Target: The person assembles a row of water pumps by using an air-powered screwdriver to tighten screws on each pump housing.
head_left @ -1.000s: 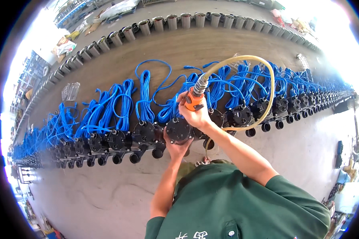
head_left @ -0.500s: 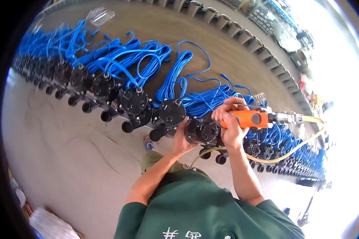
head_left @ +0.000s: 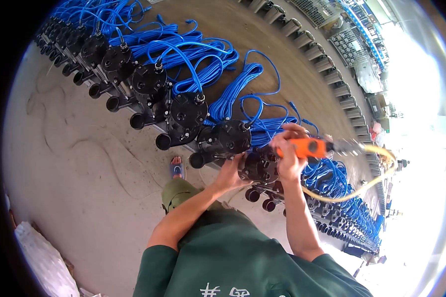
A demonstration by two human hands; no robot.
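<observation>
My right hand (head_left: 289,153) is wrapped round an orange air tool (head_left: 309,147) that lies sideways, with a metal fitting and a yellow hose (head_left: 362,190) at its right end. The tool's working end is hidden by my fingers, over the right side of a black pump (head_left: 256,167). Against the left side of that pump, my left hand (head_left: 229,174) grips its housing with fingers partly out of sight. Just left of it stands another black pump (head_left: 228,138) with a blue cable coming from its top.
A long row of similar pumps (head_left: 181,116) runs from far left to lower right. Behind them lie bundled blue cables (head_left: 233,91) on the brown surface (head_left: 287,59). Metal cylinders (head_left: 324,63) line the far edge. A plastic-wrapped bundle (head_left: 47,260) lies at lower left.
The view has turned, so the pump row slopes more steeply. Both hands remain at the same pump, and the orange tool stays in my right hand, slightly blurred now.
</observation>
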